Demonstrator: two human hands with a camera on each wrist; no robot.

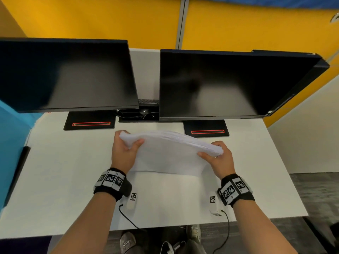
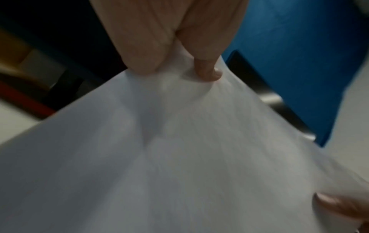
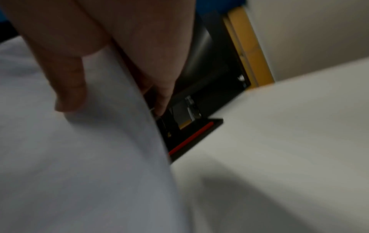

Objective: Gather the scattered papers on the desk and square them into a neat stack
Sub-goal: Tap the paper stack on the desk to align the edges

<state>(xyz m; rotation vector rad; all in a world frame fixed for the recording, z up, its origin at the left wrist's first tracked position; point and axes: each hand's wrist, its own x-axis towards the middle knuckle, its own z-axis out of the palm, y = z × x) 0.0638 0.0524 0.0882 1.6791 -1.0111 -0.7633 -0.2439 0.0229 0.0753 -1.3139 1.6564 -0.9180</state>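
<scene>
Papers [image 1: 168,153] pinched both ends, monitors [image 1: 229,85] head-view only

Head view bright, even overhead light, wide-angle bending at edges, pale glare on both monitors [image 1: 67,76]. Soft shadow on desk [image 1: 60,162] below the fingers. Both wrist views dim, grainy, motion-blurred; paper [image 2: 159,157] near the fingers soft.

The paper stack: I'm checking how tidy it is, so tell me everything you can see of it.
The paper stack is a thick bundle of plain white sheets, bowed upward in the middle. The left hand grips its left end and the right hand its right end, thumbs on the near face. Its lower edge hangs close to the white desk, in front of the two monitors; whether it touches is unclear. The top edges look slightly fanned, not yet flush.
</scene>
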